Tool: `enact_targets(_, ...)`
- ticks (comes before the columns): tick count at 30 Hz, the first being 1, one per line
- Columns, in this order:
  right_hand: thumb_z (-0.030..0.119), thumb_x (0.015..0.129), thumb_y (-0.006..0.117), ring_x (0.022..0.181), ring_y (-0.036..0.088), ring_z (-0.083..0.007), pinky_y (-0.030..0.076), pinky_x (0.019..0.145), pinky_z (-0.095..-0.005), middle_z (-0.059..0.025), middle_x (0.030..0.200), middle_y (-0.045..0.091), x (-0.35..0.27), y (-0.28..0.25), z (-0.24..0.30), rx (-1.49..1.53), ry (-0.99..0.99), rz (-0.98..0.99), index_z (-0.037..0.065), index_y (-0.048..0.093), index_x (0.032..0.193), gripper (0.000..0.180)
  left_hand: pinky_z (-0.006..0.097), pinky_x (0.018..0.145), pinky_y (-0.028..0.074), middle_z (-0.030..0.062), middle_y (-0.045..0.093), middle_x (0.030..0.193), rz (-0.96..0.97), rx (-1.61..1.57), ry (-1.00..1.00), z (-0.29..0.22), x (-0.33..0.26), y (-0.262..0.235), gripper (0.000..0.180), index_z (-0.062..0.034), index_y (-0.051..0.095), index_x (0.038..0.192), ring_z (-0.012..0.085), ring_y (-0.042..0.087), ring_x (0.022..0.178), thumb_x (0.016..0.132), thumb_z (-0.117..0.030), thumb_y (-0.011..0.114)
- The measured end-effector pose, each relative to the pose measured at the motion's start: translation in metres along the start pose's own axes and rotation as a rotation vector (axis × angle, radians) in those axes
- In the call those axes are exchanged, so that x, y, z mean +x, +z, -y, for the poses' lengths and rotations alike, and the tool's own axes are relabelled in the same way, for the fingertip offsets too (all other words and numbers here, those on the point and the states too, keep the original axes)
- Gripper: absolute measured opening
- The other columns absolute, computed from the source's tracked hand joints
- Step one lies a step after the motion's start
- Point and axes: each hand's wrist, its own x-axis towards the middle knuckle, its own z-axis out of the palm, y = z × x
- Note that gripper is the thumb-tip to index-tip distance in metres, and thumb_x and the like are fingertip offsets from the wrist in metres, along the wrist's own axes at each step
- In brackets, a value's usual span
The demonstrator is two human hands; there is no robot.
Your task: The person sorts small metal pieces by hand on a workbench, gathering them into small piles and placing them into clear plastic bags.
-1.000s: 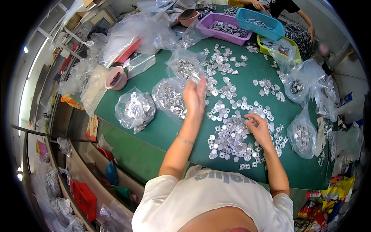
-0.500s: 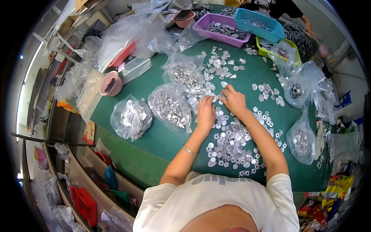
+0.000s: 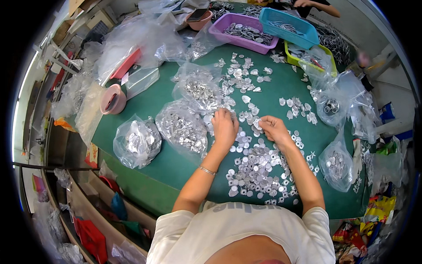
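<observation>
A heap of small silver metal rings and washers [image 3: 257,169] lies on the green table [image 3: 167,158] right in front of me. My left hand [image 3: 224,126] rests palm down on the far edge of that heap, fingers curled. My right hand [image 3: 272,128] is beside it, fingers bent and pinching among flat leaf-shaped metal pieces [image 3: 248,115]; whether it holds one I cannot tell. A thin bracelet [image 3: 206,170] circles my left wrist.
Clear plastic bags of metal parts sit left [image 3: 137,141], centre [image 3: 182,127] and right [image 3: 336,163]. A purple tray [image 3: 244,33], a blue basket [image 3: 288,27] and a green tray [image 3: 307,57] stand at the far edge. A pink tape roll [image 3: 112,99] lies left. Another person's arm [image 3: 314,5] shows beyond.
My left hand came back from the bags toward the heap. My right hand moved up and left, so both hands now sit close together at the heap's far edge.
</observation>
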Motion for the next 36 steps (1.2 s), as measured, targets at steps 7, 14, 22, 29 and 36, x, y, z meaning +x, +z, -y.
enact_targets(7,0.013,0.085,0.062,0.048,0.036,-0.0001,0.026,0.041,-0.0164,0.0060,0.067,0.054,-0.015,0.014,-0.009,0.012,-0.105,-0.076,0.002,0.058,0.098,0.018,0.037,0.070,0.044,0.0113,0.057,0.094,0.136,-0.600,-0.423,-0.020,0.001,-0.019,0.010,0.0011,0.054,0.086,0.0229,0.055,0.085,0.087,-0.005,0.047)
enact_targets(14,0.010,0.078,0.066,0.063,0.052,-0.0127,0.041,0.056,-0.0263,-0.0071,0.074,0.057,-0.007,0.020,-0.004,-0.603,-0.556,-0.163,0.001,0.065,0.089,0.014,0.024,0.059,0.047,0.0050,0.055,0.073,0.441,-1.920,-1.436,-0.050,-0.009,-0.031,0.013,-0.0048,0.051,0.091,0.0155,0.054,0.067,0.090,-0.018,0.050)
enact_targets(22,-0.017,0.071,0.039,0.065,0.057,-0.0192,0.047,0.058,-0.0288,-0.0122,0.083,0.057,0.160,-0.037,0.020,-0.522,-0.816,-0.445,-0.001,0.060,0.097,0.037,0.021,0.036,0.022,-0.0016,0.034,0.053,0.575,-2.110,-1.231,-0.007,-0.031,-0.021,0.018,-0.0070,0.051,0.076,0.0076,0.027,0.041,0.090,-0.020,0.051)
enact_targets(29,-0.013,0.061,0.043,0.097,0.055,-0.0362,0.041,0.089,-0.0408,-0.0191,0.096,0.061,0.256,-0.064,0.043,-0.917,-0.898,-0.538,0.000,0.064,0.092,0.040,0.021,0.049,0.034,0.0011,0.046,0.069,0.389,-2.095,-1.241,-0.017,-0.027,-0.026,0.014,-0.0037,0.055,0.095,0.0103,0.042,0.059,0.088,-0.016,0.054)
enact_targets(36,-0.013,0.069,0.041,0.108,0.052,-0.0336,0.040,0.094,-0.0373,-0.0173,0.109,0.060,0.234,-0.008,0.033,-1.086,-1.003,-0.067,0.000,0.062,0.100,0.039,0.023,0.059,0.042,0.0040,0.055,0.086,0.395,-2.165,-1.150,-0.013,-0.032,-0.023,0.023,-0.0046,0.053,0.109,0.0132,0.051,0.072,0.086,-0.010,0.054)
